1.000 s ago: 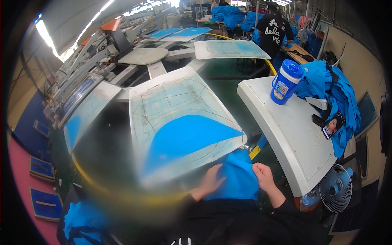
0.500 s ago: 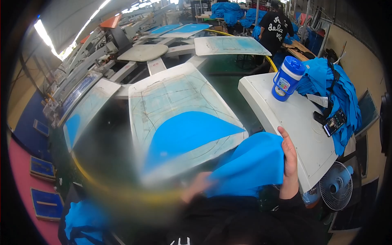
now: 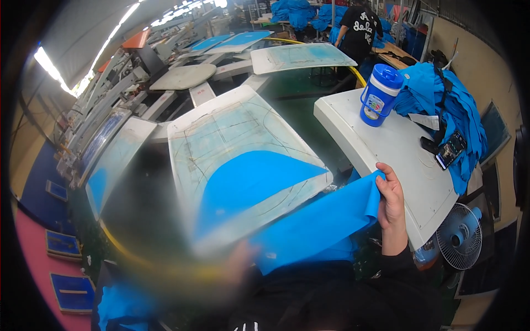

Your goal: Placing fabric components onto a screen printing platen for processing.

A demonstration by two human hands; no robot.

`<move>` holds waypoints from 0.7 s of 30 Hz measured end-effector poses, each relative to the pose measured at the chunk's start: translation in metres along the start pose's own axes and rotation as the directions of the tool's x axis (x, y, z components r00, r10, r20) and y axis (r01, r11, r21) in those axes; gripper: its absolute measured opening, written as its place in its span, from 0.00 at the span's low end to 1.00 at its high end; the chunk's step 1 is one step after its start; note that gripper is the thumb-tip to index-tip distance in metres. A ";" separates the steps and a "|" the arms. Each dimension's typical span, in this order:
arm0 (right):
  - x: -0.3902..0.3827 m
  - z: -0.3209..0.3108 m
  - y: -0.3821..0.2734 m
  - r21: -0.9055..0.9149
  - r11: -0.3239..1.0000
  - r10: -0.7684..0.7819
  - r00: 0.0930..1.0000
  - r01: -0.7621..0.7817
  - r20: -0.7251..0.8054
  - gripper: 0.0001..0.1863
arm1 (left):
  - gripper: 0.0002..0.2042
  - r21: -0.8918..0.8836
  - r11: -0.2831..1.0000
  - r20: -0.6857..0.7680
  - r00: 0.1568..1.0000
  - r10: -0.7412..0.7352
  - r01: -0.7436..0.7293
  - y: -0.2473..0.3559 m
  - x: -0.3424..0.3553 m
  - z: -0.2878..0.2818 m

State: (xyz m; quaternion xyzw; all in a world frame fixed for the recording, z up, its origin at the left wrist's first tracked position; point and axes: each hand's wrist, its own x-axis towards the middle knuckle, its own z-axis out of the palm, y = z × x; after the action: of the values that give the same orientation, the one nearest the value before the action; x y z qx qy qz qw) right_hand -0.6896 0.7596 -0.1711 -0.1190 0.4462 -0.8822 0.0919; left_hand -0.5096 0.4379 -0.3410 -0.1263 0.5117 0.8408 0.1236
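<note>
A piece of bright blue fabric (image 3: 314,220) stretches between my two hands, its upper edge running nearly straight. My right hand (image 3: 391,196) pinches its right end between thumb and fingers, beside the white table's edge. At the other end my left hand (image 3: 241,262) is a blur, closed on the fabric's left corner as far as the taut cloth shows. Ahead of them, a second blue fabric piece (image 3: 254,179), with a curved outline, lies flat on the near part of a pale printing board (image 3: 221,124). More blue cloth hangs below the held piece.
On the white table (image 3: 353,129) at right stand a blue jug (image 3: 381,95), a phone (image 3: 451,150) and a heap of blue fabric (image 3: 447,105). A fan (image 3: 459,236) is below. Other boards (image 3: 301,58) spread around; a person (image 3: 360,33) stands far back.
My left hand has moved left and slightly down, drawing the fabric out longer and straighter. The right hand's fingers have bent over the fabric's edge. The view has shifted slightly.
</note>
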 end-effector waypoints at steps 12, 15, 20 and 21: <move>0.006 -0.001 0.012 -0.367 0.929 0.061 0.998 -0.052 0.011 0.13 | 0.22 -0.199 0.892 -0.409 0.861 0.301 -0.406 0.048 -0.017 -0.034; 0.010 0.003 0.020 -0.440 0.898 0.016 1.000 -0.012 0.007 0.16 | 0.24 -0.232 0.856 -0.426 0.839 0.338 -0.463 0.052 -0.024 -0.043; 0.014 -0.003 0.024 -0.453 0.891 -0.032 0.999 0.017 -0.025 0.14 | 0.24 -0.172 0.832 -0.450 0.793 0.410 -0.527 0.060 -0.029 -0.048; 0.014 -0.004 0.024 -0.465 0.885 -0.050 0.998 0.031 -0.029 0.13 | 0.24 -0.133 0.813 -0.455 0.763 0.459 -0.568 0.059 -0.028 -0.048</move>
State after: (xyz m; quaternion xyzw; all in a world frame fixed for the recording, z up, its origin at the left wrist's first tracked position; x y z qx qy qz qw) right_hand -0.7023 0.7450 -0.1906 -0.1293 0.6432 -0.7540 0.0334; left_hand -0.4992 0.3662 -0.3036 -0.1653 0.4244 0.8575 -0.2391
